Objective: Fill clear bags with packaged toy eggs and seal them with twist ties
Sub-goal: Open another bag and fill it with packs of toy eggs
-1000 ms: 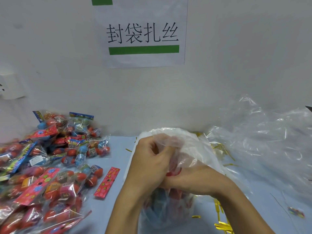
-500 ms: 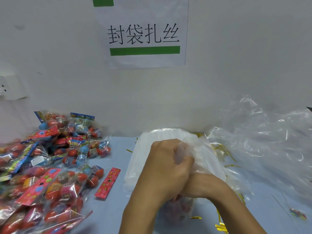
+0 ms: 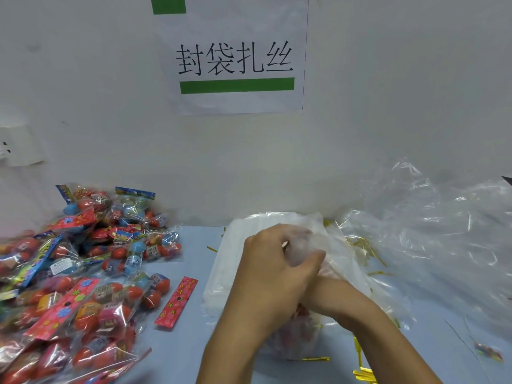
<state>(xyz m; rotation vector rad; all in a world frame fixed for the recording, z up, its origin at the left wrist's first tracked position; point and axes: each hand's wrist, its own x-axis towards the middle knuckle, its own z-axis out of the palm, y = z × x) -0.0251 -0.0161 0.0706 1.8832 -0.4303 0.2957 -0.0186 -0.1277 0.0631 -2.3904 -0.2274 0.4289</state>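
Note:
My left hand (image 3: 273, 268) grips the gathered neck of a clear bag (image 3: 293, 339) that holds packaged toy eggs, just in front of me. My right hand (image 3: 336, 296) lies under and behind the left one, its fingers hidden against the bag's neck. A big heap of packaged toy eggs (image 3: 83, 273) in red, blue and pink covers the table's left side. Gold twist ties (image 3: 360, 364) lie scattered by my right forearm and further back (image 3: 363, 248).
A flat stack of clear bags (image 3: 230, 261) lies under my hands. Crumpled clear plastic (image 3: 432, 236) fills the right side against the wall. A loose red header card (image 3: 177, 302) lies between heap and stack. A paper sign (image 3: 235, 54) hangs on the wall.
My left hand has closed over the bag's neck and slid right over the right hand. The bag's top has been bunched tighter.

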